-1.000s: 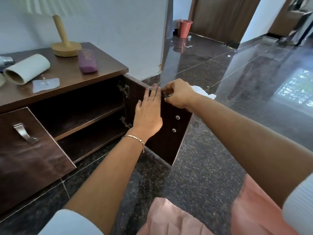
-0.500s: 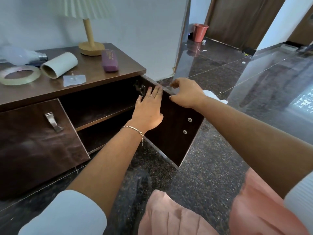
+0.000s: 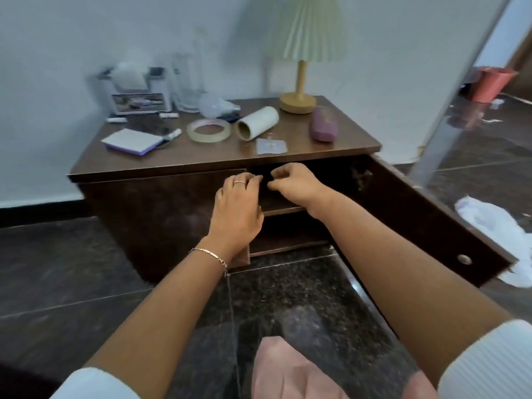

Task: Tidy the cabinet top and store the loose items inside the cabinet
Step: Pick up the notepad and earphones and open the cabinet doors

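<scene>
My left hand point(image 3: 237, 208): fingers curled, empty, before the closed left door point(image 3: 161, 217).
My right hand point(image 3: 296, 182): fingertips pinched, contents unclear.
Right door point(image 3: 431, 226): swung open.
Cabinet top point(image 3: 331, 148): cluttered.

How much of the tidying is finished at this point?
Done: the dark wooden cabinet's right door is swung open. In hand: the left hand and right hand hover empty before the shelves. Left: the clear tape ring, cardboard tube and purple case still sit on top.

cabinet top point(image 3: 339, 145): dark glossy wood | floor point(image 3: 86, 269): polished speckled stone | lamp base point(image 3: 297, 102): pale matt wood
</scene>
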Demonstrator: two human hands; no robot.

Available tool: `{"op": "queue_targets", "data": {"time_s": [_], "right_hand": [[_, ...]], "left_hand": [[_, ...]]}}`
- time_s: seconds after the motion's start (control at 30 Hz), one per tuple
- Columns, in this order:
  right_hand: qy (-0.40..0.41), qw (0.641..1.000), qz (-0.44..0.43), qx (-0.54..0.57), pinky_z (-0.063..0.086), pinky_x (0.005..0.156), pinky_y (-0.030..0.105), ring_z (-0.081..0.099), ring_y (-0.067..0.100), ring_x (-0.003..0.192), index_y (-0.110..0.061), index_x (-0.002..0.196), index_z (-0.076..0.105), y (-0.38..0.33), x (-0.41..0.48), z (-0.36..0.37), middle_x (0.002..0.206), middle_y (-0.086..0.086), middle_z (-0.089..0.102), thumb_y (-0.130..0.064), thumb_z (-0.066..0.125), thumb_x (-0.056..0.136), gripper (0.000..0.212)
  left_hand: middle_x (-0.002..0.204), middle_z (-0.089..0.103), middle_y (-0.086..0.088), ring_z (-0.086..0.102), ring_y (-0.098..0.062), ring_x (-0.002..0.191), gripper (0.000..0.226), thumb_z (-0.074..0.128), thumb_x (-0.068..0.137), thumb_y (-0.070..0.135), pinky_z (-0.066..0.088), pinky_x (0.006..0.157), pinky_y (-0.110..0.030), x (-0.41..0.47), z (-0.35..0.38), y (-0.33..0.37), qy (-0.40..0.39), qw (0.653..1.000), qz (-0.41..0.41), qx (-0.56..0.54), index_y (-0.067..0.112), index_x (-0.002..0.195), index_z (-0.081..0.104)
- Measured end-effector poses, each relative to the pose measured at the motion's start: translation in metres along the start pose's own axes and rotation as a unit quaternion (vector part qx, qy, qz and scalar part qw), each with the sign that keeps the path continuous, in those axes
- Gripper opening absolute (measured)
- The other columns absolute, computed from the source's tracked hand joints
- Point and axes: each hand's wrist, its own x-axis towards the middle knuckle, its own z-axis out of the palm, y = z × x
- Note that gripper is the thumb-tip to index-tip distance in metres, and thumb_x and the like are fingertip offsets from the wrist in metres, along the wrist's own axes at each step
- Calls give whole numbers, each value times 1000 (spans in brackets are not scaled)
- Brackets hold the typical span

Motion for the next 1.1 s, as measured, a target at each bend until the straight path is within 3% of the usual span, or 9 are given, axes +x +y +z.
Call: {"op": "queue_targets", "data": {"time_s": [0.1,0.23,0.33,0.47,0.6,0.7,0.77,1.0,1.1], "right_hand": [[-56,995,43,70,40,82,23,50,14,105,-5,130,54,-10,11,20,120,7,59,-9,62,89,42],[-81,985,61,140,38,66,20,50,14,98,-10,110,63,-8,21,43,103,3,62,-2,54,87,25],[-70,979,50,188,44,74,23,55,13,90,-14,110,62,-6,28,58,107,7,66,2,50,83,33],[-43,978,41,201,47,92,34,59,19,101,-19,106,63,-2,29,63,103,4,68,-2,48,78,36],[-51,977,38,204,46,98,40,61,22,99,-21,90,64,3,23,55,100,7,67,-4,42,80,29],[-61,969,44,235,47,98,35,65,21,102,-17,94,66,6,20,53,104,8,70,-9,40,84,29],[-69,965,55,248,48,96,34,67,19,94,-16,89,67,6,18,51,94,6,71,-17,41,88,26],[-180,957,70,218,55,83,37,63,19,77,-17,70,56,4,5,42,77,5,64,-47,64,86,35],[-243,952,54,178,57,83,34,65,18,83,-11,92,64,3,-2,41,86,7,67,-47,71,80,38]], "left_hand": [[141,42,-4,38,-26,130,64,63,81,20,39,102,-42,-12,-7,-33,21,999,-25,27,16,141,40],[145,38,-3,33,-22,136,68,64,82,22,35,106,-42,-22,-13,-62,21,997,-50,50,15,144,36],[147,36,-2,30,-21,139,68,63,84,24,33,109,-41,-27,-13,-70,22,997,-55,55,15,145,34],[146,36,-5,31,-22,137,72,65,84,28,32,109,-41,-28,-14,-71,31,996,-63,51,16,147,31],[140,38,-7,35,-26,131,79,63,83,51,32,107,-43,-19,-20,-67,43,996,-66,51,19,148,31],[134,46,-1,39,-23,128,59,51,88,58,31,107,-45,-13,-24,-67,67,996,-56,34,23,137,49],[127,55,4,46,-18,125,44,46,92,53,27,112,-49,-11,-28,-68,68,995,-64,-15,27,127,58],[96,65,13,56,-17,111,22,52,93,48,13,115,-60,-9,-62,-69,-6,978,-161,-130,34,96,68],[88,62,19,56,-17,112,20,57,88,53,18,111,-62,-13,-71,-70,-36,972,-188,-135,36,81,66]]}}
